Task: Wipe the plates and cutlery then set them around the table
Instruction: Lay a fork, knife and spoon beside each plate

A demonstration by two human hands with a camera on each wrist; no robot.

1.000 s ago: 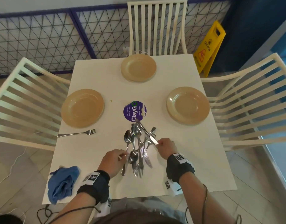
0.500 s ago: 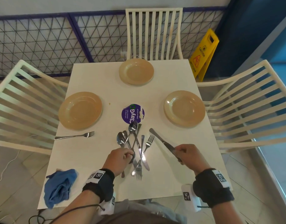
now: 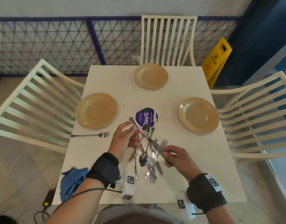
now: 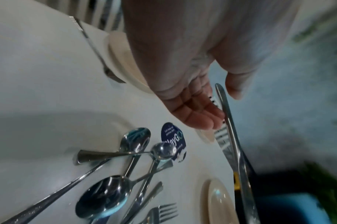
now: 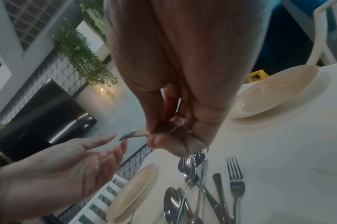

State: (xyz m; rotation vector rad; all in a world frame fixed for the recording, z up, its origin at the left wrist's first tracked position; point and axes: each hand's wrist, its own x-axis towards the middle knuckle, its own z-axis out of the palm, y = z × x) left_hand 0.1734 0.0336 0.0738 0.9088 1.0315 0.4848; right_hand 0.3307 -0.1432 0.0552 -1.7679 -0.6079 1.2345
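My right hand pinches one end of a table knife and holds it slanting up and left above the cutlery pile. The left hand is raised with its palm open. Its fingers and thumb lie on either side of the knife's far end without closing on it. The pile of spoons, forks and knives lies on the white table in front of me. Three tan plates sit at the left, far and right places. A single fork lies beside the left plate.
A crumpled blue cloth lies at the table's near left corner, partly behind my left forearm. A purple round sticker marks the table's middle. White slatted chairs stand on the left, far and right sides. A yellow caution sign stands beyond the far right corner.
My right hand drew the knife out of the pile, swung it right, then brought it back above the pile. The left hand left the pile and rose, open, to the knife's far end.
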